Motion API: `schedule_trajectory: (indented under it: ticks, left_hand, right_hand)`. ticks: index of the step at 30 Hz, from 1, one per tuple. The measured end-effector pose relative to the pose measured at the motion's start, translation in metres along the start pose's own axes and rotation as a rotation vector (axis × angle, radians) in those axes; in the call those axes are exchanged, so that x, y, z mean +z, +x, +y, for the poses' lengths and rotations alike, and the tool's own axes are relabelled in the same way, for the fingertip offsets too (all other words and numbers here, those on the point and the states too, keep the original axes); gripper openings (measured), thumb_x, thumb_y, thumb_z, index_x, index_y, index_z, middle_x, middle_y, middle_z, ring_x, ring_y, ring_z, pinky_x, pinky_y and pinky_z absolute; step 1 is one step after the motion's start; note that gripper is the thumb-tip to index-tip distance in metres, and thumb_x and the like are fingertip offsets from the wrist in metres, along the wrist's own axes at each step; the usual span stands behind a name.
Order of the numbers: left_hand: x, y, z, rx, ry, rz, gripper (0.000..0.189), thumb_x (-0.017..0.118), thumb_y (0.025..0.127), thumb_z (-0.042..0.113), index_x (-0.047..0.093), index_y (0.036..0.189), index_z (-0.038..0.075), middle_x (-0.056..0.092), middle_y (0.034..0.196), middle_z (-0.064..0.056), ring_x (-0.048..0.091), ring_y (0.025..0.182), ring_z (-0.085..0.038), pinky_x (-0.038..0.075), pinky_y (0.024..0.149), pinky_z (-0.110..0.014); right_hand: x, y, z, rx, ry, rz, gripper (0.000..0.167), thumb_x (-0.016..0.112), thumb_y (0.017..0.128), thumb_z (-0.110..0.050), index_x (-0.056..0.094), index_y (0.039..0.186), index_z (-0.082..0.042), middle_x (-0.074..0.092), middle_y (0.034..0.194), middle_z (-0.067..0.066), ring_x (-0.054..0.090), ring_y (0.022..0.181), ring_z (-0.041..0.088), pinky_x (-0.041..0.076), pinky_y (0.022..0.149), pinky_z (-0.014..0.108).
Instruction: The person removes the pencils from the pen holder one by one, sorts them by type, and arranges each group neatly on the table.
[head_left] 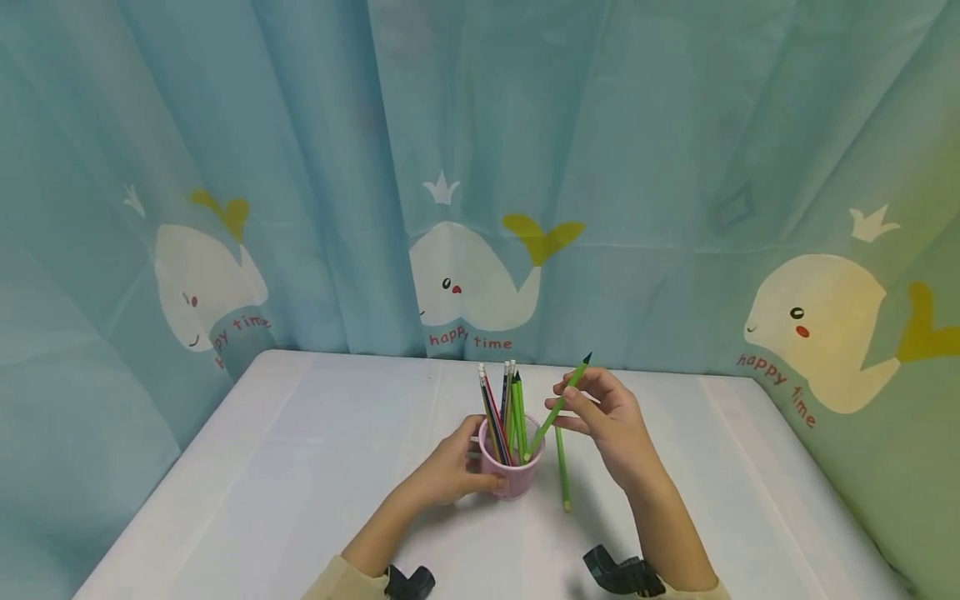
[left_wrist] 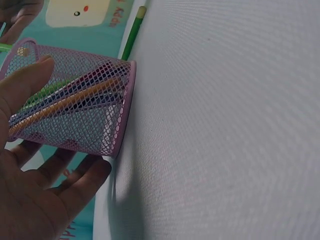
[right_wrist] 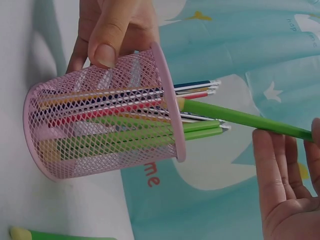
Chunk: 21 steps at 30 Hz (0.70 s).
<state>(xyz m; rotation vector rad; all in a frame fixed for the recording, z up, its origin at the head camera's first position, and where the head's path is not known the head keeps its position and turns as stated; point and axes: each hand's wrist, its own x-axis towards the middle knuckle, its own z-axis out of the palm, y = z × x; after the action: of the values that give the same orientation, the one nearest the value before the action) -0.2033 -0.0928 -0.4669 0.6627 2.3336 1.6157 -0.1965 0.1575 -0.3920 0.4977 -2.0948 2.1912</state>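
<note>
One loose pencil point(head_left: 563, 473) (partly behind right hand point(head_left: 611, 421))

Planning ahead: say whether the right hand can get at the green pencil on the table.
Probably, once the right hand releases its held pencil; nothing covers the near end of the loose pencil.

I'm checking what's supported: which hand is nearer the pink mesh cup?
Left. The left hand grips the cup; the right hand is above its rim, to the right, not touching.

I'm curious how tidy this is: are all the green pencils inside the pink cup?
No: one green pencil lies on the white table beside the pink cup.
</note>
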Motion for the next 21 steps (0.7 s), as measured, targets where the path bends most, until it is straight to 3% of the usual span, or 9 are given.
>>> schedule_trajectory:
  ticks: [12,21]
  left_hand:
    - [0.000,-0.002,-0.001,-0.014,0.004,-0.009,0.083,0.085,0.078,0.017,0.036,0.145,0.008,0.054,0.139,-0.013,0.060,0.121,-0.032,0.056,0.097,-0.041]
    - [0.000,-0.002,0.000,-0.014,0.006,-0.008,0.083,0.085,0.078,0.016,0.036,0.145,0.008,0.054,0.139,-0.012,0.059,0.122,-0.032,0.055,0.098,-0.041]
  right_hand:
    - [-0.007,0.000,-0.003,-0.014,0.020,0.106,0.020,0.059,0.101,-0.014,0.053,0.117,-0.004,0.062,0.102,0.012,0.073,0.096,0.026,0.062,0.080,0.042]
    - [-0.015,0.001,-0.004,-0.007,0.038,0.111,0.023,0.061,0.098,-0.005,0.055,0.120,-0.002,0.062,0.101,0.012,0.073,0.096,0.024,0.062,0.081,0.042]
